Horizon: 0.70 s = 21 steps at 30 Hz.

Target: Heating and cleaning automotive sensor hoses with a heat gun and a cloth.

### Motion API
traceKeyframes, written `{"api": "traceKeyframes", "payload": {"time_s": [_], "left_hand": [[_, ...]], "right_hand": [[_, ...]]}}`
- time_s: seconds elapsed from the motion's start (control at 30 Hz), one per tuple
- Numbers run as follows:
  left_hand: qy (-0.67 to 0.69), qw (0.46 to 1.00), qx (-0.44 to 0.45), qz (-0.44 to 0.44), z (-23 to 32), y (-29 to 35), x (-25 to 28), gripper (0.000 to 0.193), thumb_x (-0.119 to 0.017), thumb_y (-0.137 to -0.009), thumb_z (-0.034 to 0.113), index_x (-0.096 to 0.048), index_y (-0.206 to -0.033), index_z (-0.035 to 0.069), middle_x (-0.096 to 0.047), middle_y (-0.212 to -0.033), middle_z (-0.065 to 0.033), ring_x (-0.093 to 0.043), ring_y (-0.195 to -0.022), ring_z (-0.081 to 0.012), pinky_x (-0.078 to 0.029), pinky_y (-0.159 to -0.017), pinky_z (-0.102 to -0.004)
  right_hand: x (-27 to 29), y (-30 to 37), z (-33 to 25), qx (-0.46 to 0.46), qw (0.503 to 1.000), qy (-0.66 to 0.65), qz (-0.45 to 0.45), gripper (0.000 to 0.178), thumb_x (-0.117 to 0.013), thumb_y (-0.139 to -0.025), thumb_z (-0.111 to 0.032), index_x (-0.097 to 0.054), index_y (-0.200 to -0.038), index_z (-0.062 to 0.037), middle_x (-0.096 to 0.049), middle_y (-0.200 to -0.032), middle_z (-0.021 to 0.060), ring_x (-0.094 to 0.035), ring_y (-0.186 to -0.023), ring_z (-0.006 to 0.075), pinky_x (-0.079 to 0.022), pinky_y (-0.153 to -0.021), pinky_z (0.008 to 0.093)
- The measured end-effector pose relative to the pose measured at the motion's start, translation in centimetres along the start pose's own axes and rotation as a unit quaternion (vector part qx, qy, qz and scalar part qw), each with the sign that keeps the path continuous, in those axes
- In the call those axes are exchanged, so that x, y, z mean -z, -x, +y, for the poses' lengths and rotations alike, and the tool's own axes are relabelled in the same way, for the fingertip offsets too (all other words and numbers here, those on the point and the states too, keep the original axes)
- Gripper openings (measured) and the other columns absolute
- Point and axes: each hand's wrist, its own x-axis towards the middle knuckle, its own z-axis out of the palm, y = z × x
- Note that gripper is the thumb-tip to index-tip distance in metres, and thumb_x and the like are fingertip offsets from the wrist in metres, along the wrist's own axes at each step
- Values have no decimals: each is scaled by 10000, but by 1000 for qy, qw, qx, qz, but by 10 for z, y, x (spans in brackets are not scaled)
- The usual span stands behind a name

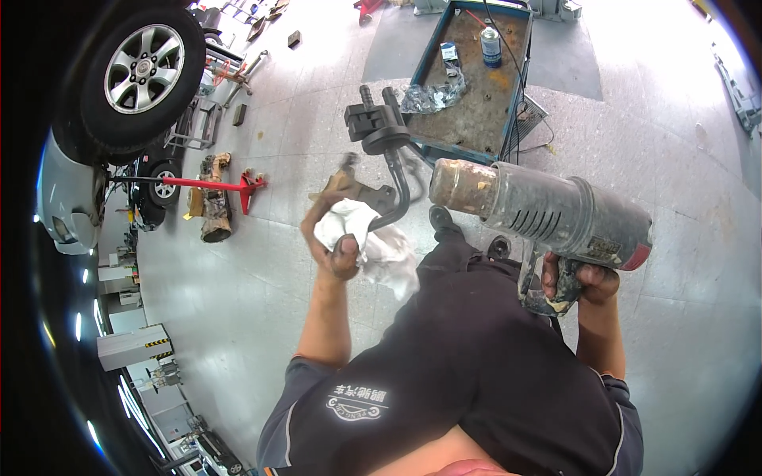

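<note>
Grey floor (238,293) below: at three o'clock a likely heavy heat gun (556,210) is gripped, handle (568,279) in right hand (594,283); at twelve a seemingly stiff pipe (386,140) is held through cloth (348,224) by left hand (333,250).

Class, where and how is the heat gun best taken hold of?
Grip the heat gun by its handle, probably from the picture's lower side, as the right hand does: it juts that way from the barrel, clear of the discoloured nozzle, which points left.

Scuffed matt heat-gun casing (548,206), rough metal nozzle (463,189), matt cloth (347,219), smooth plastic-looking fitting (386,137).
</note>
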Motion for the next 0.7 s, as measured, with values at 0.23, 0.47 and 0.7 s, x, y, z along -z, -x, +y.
{"api": "traceKeyframes", "payload": {"time_s": [0.23, 0.47, 0.7], "left_hand": [[-305, 906, -243, -164, 67, -48, 23, 442, -719, -635, 421, -599, -802, 30, -538, -582, -32, -519, -440, -192, -419, -465, -269], [-452, 827, -229, -245, 112, -57, 21, 318, -745, -610, 322, -585, -805, 127, -498, -547, 9, -514, -443, -168, -409, -435, -293], [-493, 809, -184, -262, 128, -63, 7, 237, -698, -688, 300, -551, -783, 141, -504, -539, 9, -524, -446, -164, -395, -424, -299]], "right_hand": [[-12, 2, -11, 6, 998, 53, 45, 553, -710, -695, -240, -528, -1062, 132, -612, -772, 212, -629, -601, 276, -535, -529, 354], [-15, 24, -21, 34, 983, 165, 76, 612, -741, -746, -197, -447, -1224, 46, -621, -907, 167, -647, -718, 235, -546, -602, 314], [14, 65, -4, 110, 901, 399, 128, 652, -731, -786, -223, -403, -1312, -19, -527, -1246, 120, -543, -1134, 257, -452, -957, 369]]}}
